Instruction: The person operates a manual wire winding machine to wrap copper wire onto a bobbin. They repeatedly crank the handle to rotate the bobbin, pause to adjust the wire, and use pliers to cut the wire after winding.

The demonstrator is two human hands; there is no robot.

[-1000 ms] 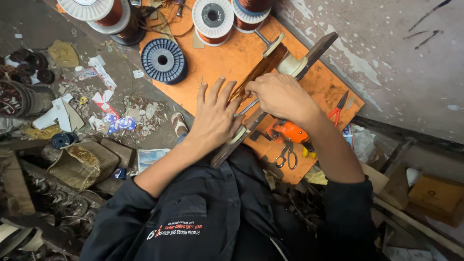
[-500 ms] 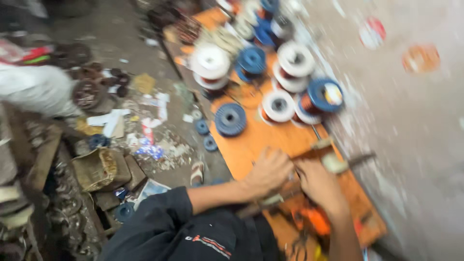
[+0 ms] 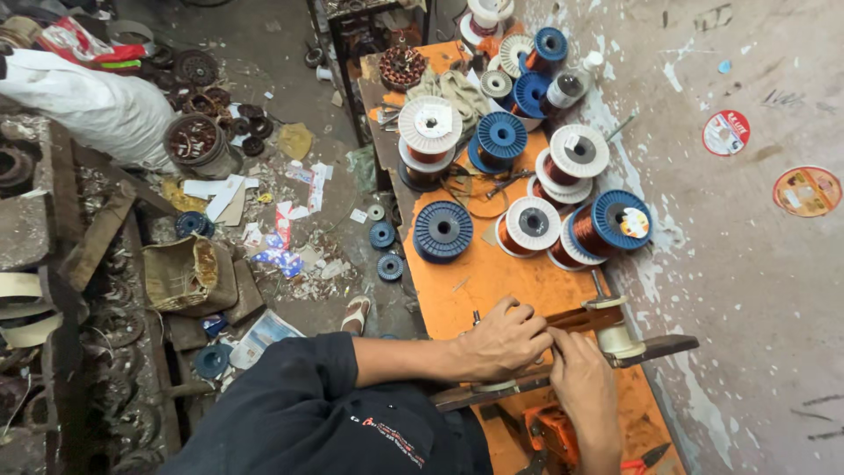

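At the near end of the orange desk [image 3: 492, 281], both hands worked on a winding jig [image 3: 607, 330] fixed on a dark wooden bar [image 3: 655, 346]. One left hand [image 3: 503, 339] lay curled over the bar, its fingers pinching something too small to make out; one right hand [image 3: 580, 380] met it, fingertips pinched closed at the same spot. Toward the far edge stood three white copper-wire spools [image 3: 533, 223] and four blue spools [image 3: 442, 230], with more crowded at the far corner. An orange tool [image 3: 554, 433] lay at the near edge.
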